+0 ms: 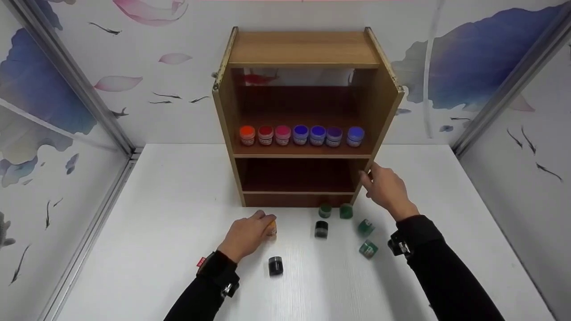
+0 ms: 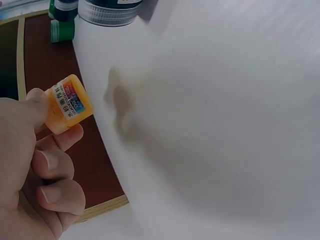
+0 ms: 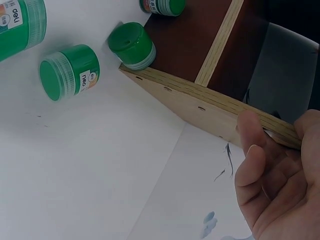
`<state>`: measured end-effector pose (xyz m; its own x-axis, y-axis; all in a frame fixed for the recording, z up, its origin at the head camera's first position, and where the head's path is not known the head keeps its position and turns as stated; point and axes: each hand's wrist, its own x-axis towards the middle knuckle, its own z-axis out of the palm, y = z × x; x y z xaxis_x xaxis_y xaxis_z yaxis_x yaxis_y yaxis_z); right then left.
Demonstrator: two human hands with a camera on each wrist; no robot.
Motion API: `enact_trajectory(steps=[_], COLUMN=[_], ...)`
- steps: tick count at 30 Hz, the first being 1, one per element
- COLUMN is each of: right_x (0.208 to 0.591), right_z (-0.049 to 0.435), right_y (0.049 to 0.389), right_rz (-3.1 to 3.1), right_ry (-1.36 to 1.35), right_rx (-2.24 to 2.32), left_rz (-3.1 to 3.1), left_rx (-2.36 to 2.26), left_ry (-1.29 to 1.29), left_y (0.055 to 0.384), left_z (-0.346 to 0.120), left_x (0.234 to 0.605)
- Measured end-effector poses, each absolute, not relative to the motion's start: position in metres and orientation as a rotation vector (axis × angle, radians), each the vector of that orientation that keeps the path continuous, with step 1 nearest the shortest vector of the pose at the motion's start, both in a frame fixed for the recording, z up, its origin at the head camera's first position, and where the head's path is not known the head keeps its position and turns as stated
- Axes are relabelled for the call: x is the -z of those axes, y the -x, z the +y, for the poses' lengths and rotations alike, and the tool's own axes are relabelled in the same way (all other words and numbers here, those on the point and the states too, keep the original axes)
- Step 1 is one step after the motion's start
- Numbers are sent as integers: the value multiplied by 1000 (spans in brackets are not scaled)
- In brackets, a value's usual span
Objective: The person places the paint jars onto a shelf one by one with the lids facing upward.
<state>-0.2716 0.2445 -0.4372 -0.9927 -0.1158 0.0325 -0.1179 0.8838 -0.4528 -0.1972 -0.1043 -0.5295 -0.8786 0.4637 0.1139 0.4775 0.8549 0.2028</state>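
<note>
My left hand (image 1: 247,234) pinches a small orange-yellow paint jar (image 2: 69,105) between thumb and fingers, in front of a wooden shelf unit (image 1: 303,48). In the left wrist view the jar is tilted, its label turned to the camera and its shadow cast on the white table. With thumb and fingers on either side of the front edge, my right hand (image 1: 387,187) grips the unit's right side panel (image 3: 200,102). A black jar (image 1: 275,265) stands nearest the left hand, and another dark jar (image 1: 321,229) is farther right.
Several green jars (image 1: 368,249) sit or lie before the unit's right corner, one (image 3: 132,45) right by the panel's foot. On the middle shelf (image 1: 303,151) stands a row of jars, from an orange-red one (image 1: 247,135) to a blue one (image 1: 355,136). Patterned white walls (image 1: 169,98) surround the table (image 1: 178,187).
</note>
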Motion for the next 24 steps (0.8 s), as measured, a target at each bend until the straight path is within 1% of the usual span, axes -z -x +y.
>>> enact_trajectory(steps=[16,24], right_x=[437,438], right_z=[243,244], right_y=[270,271], right_rz=[-3028,-3025], right_ry=[-174,-168], right_rx=[-742,-732], left_rz=[-2909,-2893], left_rx=[213,142], left_ry=[797,802], left_y=[204,215], left_z=[-107,-107], left_x=[490,466])
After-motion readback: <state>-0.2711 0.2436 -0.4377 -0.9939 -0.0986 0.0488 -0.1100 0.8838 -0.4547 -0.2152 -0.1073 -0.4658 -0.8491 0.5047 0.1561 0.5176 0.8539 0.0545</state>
